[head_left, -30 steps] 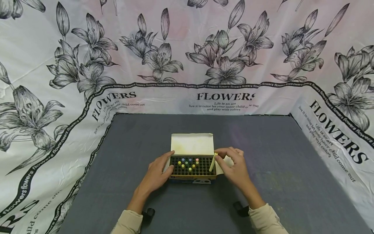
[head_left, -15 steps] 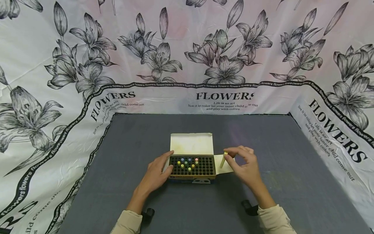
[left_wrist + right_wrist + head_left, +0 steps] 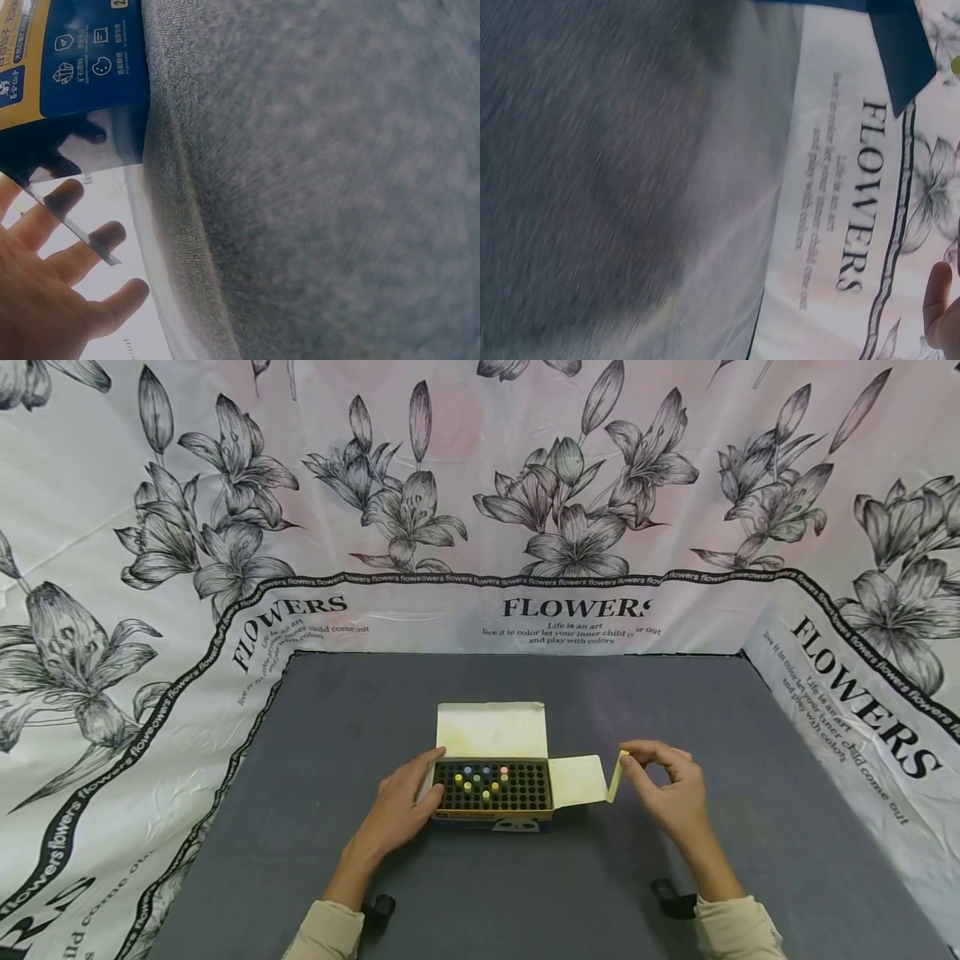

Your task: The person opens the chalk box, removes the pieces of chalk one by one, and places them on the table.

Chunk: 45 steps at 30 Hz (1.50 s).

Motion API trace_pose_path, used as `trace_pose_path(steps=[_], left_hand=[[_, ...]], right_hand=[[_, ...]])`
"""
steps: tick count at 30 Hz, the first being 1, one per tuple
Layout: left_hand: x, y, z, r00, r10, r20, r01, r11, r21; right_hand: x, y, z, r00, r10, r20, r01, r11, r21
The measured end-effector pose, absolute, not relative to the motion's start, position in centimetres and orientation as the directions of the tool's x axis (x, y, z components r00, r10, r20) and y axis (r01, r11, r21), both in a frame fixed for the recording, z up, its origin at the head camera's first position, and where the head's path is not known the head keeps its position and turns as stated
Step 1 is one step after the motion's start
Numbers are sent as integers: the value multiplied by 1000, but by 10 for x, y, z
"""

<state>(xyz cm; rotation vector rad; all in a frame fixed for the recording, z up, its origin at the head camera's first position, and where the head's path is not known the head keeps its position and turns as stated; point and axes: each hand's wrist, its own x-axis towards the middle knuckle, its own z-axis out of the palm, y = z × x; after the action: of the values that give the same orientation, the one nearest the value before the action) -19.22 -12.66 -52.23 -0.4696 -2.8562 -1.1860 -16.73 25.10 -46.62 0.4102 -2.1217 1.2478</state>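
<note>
A chalk box [image 3: 492, 814] with its lid raised sits at mid-table, blue and yellow outside. Several coloured chalk sticks [image 3: 486, 795] stand in the holes of its black grid. My left hand [image 3: 405, 797] rests at the box's left end, thumb at the near corner, index finger at the far one. In the left wrist view, its fingers extend beside the box's side flap [image 3: 75, 229]. My right hand [image 3: 671, 785] pinches a yellow chalk stick [image 3: 617, 777] by its upper end, just past the right flap. The stick slants, lower end toward the box.
The open lid [image 3: 491, 729] leans up behind the grid, and the right flap [image 3: 577, 781] juts out sideways. A grey cloth [image 3: 360, 702] covers the table. Flower-printed white sheeting [image 3: 420, 610] hangs behind and at both sides. A dark strap piece [image 3: 671, 900] hangs by the right wrist.
My right hand has carried the yellow chalk stick rightward from over the grid's right end, across the right flap to its outer edge. My left hand has stayed at the box's left end.
</note>
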Motion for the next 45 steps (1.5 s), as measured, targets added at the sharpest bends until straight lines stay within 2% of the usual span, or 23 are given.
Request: trace_pose_path(steps=[8, 13, 21, 29, 38, 45], left_hand=[[-193, -127, -524, -953, 274, 132, 287, 666, 688], [-193, -128, -525, -950, 273, 148, 298, 664, 685], [-191, -127, -525, -952, 266, 150, 294, 666, 686], [-190, -125, -525, -952, 263, 158, 298, 674, 676], [-191, -125, -524, -951, 264, 164, 304, 677, 671], [-191, -126, -522, -949, 271, 164, 308, 671, 675]], right_hand=[[-165, 274, -473, -755, 81, 651, -514, 543, -664], [-166, 290, -484, -802, 91, 591, -440, 580, -686], [-160, 294, -496, -872, 44, 487, -325, 691, -646], [-159, 289, -508, -906, 20, 422, -268, 745, -611], [-167, 281, -521, -967, 11, 255, -144, 802, -580], [-171, 275, -519, -989, 22, 149, -60, 850, -523]])
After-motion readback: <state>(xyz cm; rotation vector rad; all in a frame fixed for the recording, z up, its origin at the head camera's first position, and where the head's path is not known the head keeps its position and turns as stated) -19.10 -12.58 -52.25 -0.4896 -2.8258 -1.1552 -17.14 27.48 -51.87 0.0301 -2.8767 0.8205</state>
